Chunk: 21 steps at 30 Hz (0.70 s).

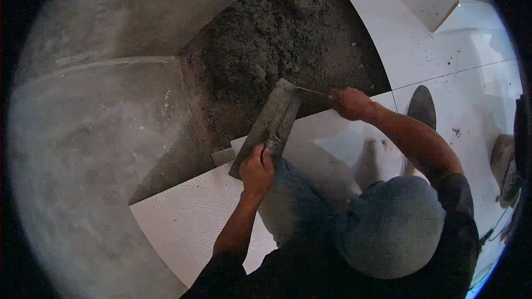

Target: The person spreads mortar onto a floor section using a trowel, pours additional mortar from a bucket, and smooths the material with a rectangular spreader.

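Observation:
My left hand (257,174) is closed around the handle of a rectangular plastering trowel (259,124), grey and smeared with mortar. The trowel is tilted, its far end over the dark mortar bed and its near end above a tile. My right hand (353,103) is closed on a thin metal tool (312,91), seen as a narrow line; its exact kind cannot be made out. The tool's tip reaches the trowel's far end. Below my left hand lies a white tile (188,216) with combed ridges on its upper face.
Loose dark mortar (277,27) is heaped ahead, beside bare grey concrete (94,144) at left. White floor tiles (449,88) extend to the right, scattered with crumbs. A dark grey oval object (422,108) lies there. A tile-like white piece (471,16) sits farther back. My knee (393,227) is bent in front.

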Each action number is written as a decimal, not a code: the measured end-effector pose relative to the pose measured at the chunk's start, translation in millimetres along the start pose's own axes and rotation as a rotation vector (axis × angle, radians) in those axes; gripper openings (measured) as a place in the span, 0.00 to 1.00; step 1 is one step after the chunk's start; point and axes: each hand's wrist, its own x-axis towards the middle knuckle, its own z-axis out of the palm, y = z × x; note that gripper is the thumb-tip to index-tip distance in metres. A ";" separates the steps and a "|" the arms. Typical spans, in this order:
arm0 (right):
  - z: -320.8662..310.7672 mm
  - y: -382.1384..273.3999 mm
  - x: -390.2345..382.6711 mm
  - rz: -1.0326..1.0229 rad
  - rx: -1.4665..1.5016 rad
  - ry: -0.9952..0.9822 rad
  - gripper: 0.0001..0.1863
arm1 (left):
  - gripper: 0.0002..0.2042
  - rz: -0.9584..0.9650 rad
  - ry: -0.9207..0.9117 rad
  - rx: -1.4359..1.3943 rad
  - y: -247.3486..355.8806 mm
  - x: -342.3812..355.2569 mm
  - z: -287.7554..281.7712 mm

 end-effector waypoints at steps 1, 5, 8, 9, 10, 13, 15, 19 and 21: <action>0.8 -20.5 -3.3 0.056 0.170 -0.004 0.16 | 0.11 -0.006 -0.009 0.007 -3.8 0.4 -4.9; 6.6 -64.6 -47.7 -0.165 0.307 0.233 0.18 | 0.11 -0.375 -0.204 -0.307 -11.5 18.2 -18.9; 17.7 -60.3 -38.1 -0.179 0.155 0.178 0.18 | 0.12 -0.510 -0.270 -0.486 -15.3 18.1 -22.0; 12.1 -51.3 -31.8 -0.134 0.147 0.135 0.19 | 0.11 -0.442 -0.283 -0.426 -12.9 19.7 -23.7; 7.7 -42.4 -20.1 0.060 0.150 -0.027 0.19 | 0.10 -0.373 -0.296 -0.365 -11.6 20.1 -23.9; -9.7 -25.6 -13.8 0.098 0.199 0.037 0.19 | 0.10 -0.419 -0.219 -0.466 -11.9 10.6 -19.2; -14.7 -47.2 -21.9 -0.051 0.114 -0.043 0.18 | 0.11 -0.408 -0.244 -0.462 -3.1 15.5 -19.1; 1.0 -19.5 -9.1 0.116 0.156 -0.016 0.17 | 0.12 -0.375 -0.295 -0.323 -11.6 8.6 -12.1; -20.2 -3.8 -16.7 0.197 0.198 0.065 0.17 | 0.12 -0.330 -0.243 -0.271 -26.7 0.3 2.5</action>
